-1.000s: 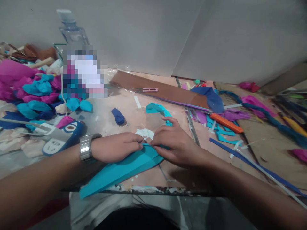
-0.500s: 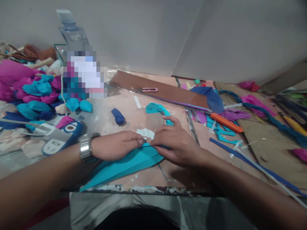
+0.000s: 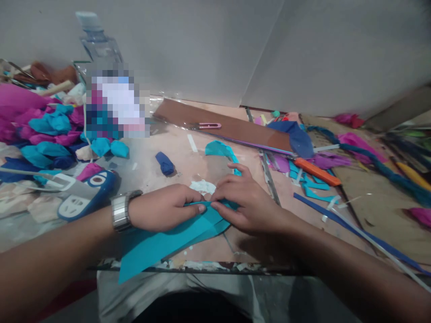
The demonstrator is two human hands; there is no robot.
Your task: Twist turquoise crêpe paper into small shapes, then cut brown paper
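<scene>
Both hands hold the upper edge of a turquoise sheet of paper (image 3: 175, 237), which looks like crepe paper and hangs slightly over the table's front edge. My left hand (image 3: 164, 208), with a metal watch at the wrist, pinches that edge between thumb and fingers. Close beside it, my right hand (image 3: 240, 197) pinches the same edge, its index finger raised. Just beyond the fingertips lies a white patch (image 3: 202, 186), partly hidden. A curved turquoise strip (image 3: 220, 148) lies behind my right hand. Farther left is a small dark blue rolled paper piece (image 3: 164, 163).
Pink, turquoise and blue paper pieces (image 3: 50, 121) heap up at left, near a blue-and-grey glue gun (image 3: 87, 193) and a plastic bottle (image 3: 101, 45). A pink cutter (image 3: 208, 126) rests on a brown sheet (image 3: 235, 130). An orange-handled cutter (image 3: 318, 172) lies right among scraps.
My left thumb has come down onto the near side of the turquoise paper. The sheet's lower left corner has swung down past the table edge. My right hand has barely moved.
</scene>
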